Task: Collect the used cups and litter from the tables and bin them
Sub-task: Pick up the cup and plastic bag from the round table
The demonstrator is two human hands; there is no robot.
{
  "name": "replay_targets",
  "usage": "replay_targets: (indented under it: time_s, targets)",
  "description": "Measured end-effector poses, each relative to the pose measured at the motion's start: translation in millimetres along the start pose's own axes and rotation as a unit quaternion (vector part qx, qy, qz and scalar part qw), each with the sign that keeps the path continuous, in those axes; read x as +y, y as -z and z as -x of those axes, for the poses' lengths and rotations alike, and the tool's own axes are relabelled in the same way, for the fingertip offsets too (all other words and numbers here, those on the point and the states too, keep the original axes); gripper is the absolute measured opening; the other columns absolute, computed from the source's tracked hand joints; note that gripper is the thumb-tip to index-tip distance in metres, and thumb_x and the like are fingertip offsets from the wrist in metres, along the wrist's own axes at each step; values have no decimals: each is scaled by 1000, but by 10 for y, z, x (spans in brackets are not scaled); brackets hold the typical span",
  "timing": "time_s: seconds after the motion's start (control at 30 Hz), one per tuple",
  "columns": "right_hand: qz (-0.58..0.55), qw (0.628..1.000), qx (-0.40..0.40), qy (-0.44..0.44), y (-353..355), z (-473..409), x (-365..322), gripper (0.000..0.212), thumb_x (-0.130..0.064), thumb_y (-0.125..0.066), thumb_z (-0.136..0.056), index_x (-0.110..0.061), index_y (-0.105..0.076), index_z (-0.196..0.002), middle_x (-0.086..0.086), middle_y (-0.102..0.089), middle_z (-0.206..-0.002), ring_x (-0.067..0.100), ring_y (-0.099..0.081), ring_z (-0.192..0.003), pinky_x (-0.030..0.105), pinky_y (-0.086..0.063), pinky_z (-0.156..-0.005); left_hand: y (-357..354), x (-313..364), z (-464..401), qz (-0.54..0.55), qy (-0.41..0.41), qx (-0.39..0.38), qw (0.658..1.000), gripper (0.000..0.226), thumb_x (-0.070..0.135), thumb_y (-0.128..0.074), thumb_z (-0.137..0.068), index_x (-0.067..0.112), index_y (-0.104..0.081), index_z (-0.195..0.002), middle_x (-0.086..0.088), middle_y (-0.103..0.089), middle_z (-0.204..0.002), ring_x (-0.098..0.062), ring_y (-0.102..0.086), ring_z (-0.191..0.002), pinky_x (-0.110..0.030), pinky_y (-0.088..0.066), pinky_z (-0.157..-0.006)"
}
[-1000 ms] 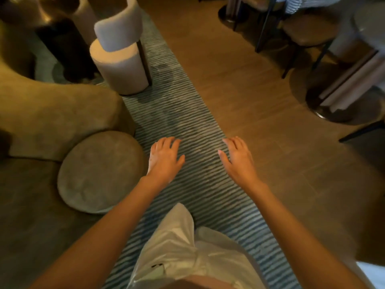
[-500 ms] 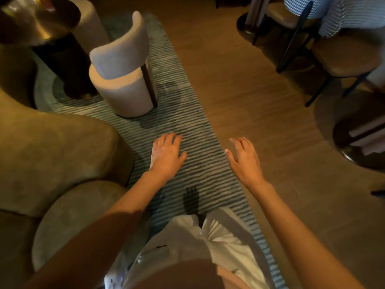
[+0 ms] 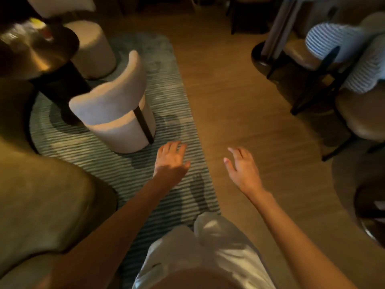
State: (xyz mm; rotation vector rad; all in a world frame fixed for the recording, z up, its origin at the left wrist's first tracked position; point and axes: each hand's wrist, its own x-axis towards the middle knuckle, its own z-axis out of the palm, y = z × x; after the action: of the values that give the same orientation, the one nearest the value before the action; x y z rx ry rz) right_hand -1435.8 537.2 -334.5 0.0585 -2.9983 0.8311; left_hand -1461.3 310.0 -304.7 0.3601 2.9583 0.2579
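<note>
My left hand (image 3: 170, 160) and my right hand (image 3: 242, 170) are held out in front of me, palms down, fingers apart, both holding nothing. They hover over the striped rug (image 3: 133, 174) and the wooden floor. At the far left stands a round brass-topped table (image 3: 31, 57) on a dark pedestal. Blurred bright litter (image 3: 40, 27), yellow and red, lies on its far edge; what it is I cannot tell. No bin is in view.
A cream low-backed stool (image 3: 116, 107) stands between me and the table, with a second one (image 3: 91, 44) behind. A tan sofa (image 3: 37, 195) curves along the left. Dark-legged chairs (image 3: 358, 117) and striped cushions (image 3: 341, 40) crowd the right.
I have walked forward along the rug: the cream stool and the brass-topped table have come closer and lower in view. Both hands stay open and empty.
</note>
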Motion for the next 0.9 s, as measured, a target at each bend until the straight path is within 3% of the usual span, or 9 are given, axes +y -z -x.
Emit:
replay_targets:
  time_s: [0.07, 0.27, 0.37, 0.73, 0.9]
  targets:
    - [1, 1000, -12, 15, 113, -540, 79, 40, -27, -51, -97, -4, -53, -130, 19, -56, -125, 35, -47, -121, 39, -39, -102, 142, 45, -396, -1, 6, 30, 1000, 54, 38, -49, -93, 15, -40, -141, -9, -39, -146, -25, -33, -135, -38, -27, -109]
    - [-16, 995, -55, 79, 77, -1931, 217, 40, -29, -49, -98, -6, -51, -131, 14, -53, -129, 30, -44, -124, 37, -38, -102, 295, -111, -1491, 33, 72, 13, 997, 55, 38, -51, -93, 17, -38, -141, -6, -37, -147, -26, -30, -136, -43, -27, -111]
    - [-9, 995, -53, 90, -40, -2662, 315, 36, -26, -53, -96, -4, -54, -125, 18, -56, -121, 35, -50, -116, 41, -43, -97, 273, -230, -2119, 48, 83, 13, 995, 55, 37, -51, -93, 17, -37, -142, -6, -36, -147, -24, -30, -136, -41, -25, -112]
    - [5, 995, -50, 90, -27, -5463, 317, 41, -26, -52, -94, -3, -54, -128, 18, -56, -125, 35, -48, -120, 41, -37, -104, 825, -885, -4657, 71, 114, 47, 990, 52, 35, -48, -95, 13, -38, -141, -10, -38, -146, -28, -31, -135, -42, -25, -111]
    - [27, 988, -111, 105, -231, -6438, 295, 43, -29, -46, -98, -6, -47, -135, 16, -51, -133, 32, -42, -126, 39, -33, -106, 819, -1315, -5450, 71, 151, 49, 985, 52, 37, -49, -94, 12, -41, -139, -11, -42, -143, -30, -33, -134, -43, -26, -112]
